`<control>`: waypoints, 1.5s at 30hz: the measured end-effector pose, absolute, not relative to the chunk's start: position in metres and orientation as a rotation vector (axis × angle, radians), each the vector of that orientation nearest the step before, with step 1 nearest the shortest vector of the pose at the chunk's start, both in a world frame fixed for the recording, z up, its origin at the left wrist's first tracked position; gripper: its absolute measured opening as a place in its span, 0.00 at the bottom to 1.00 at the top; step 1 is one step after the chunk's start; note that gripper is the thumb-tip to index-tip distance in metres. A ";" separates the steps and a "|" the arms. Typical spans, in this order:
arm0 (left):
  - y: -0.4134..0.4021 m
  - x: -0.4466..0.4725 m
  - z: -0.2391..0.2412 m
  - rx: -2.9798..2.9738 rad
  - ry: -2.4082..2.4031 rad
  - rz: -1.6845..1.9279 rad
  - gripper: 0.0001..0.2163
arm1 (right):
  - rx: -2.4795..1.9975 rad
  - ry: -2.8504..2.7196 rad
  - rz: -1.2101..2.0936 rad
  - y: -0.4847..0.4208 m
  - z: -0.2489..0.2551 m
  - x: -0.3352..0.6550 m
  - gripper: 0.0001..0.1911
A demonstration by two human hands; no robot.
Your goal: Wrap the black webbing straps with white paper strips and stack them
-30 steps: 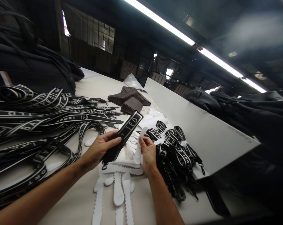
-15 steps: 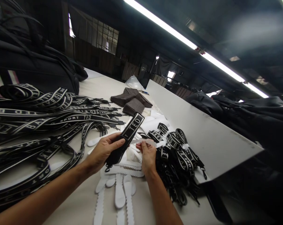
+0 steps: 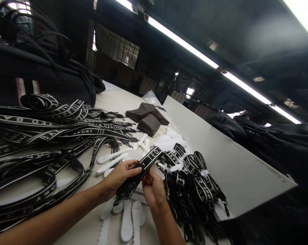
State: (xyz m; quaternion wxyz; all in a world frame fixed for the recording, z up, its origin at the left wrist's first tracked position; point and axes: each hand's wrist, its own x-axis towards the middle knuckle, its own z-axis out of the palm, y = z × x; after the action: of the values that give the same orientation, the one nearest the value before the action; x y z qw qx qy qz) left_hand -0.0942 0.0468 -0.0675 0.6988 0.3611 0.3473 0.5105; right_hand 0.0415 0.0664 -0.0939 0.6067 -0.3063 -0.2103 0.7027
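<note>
My left hand (image 3: pixel 120 178) is closed round a folded black strap (image 3: pixel 143 168) with white "TED" lettering, holding it just above the table. My right hand (image 3: pixel 152 189) pinches at the underside of the same strap near its middle; what lies between those fingers is hidden. Beneath both hands lie several white scalloped plastic strips (image 3: pixel 129 219). To the right sits a heap of bundled lettered straps (image 3: pixel 194 177) tied with white strips.
A spread of long loose lettered straps (image 3: pixel 41 136) covers the table's left side, with black bags (image 3: pixel 28 75) behind. Brown fabric pieces (image 3: pixel 148 119) lie further back. A white board (image 3: pixel 220 153) slants along the right, dark bags (image 3: pixel 271 136) beyond it.
The strap has come down and nearer to me. My right hand, which held a white strip apart from the strap, has moved left onto the strap. The view tilted upward.
</note>
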 end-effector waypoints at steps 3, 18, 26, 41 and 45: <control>0.049 -0.097 -0.069 0.787 0.773 1.174 0.24 | -0.686 -0.626 1.526 0.063 -0.092 0.040 0.14; 0.052 -0.103 -0.060 0.769 0.823 1.191 0.19 | -0.941 -1.224 0.945 0.057 -0.087 0.045 0.13; 0.057 -0.105 -0.069 0.885 0.889 1.188 0.21 | -0.946 -1.474 0.579 0.057 -0.084 0.054 0.03; 0.060 -0.112 -0.063 1.006 0.800 1.131 0.23 | -0.848 -1.294 1.212 0.067 -0.082 0.063 0.05; 0.064 -0.117 -0.067 1.151 0.978 1.249 0.20 | -0.825 -1.470 1.180 0.063 -0.079 0.058 0.13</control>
State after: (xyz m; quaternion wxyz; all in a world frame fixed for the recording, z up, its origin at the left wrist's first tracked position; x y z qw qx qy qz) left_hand -0.1170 0.0638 -0.0667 0.5572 0.4879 0.4142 0.5291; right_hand 0.0580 0.0629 -0.0785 0.5160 -0.3435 -0.6119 0.4912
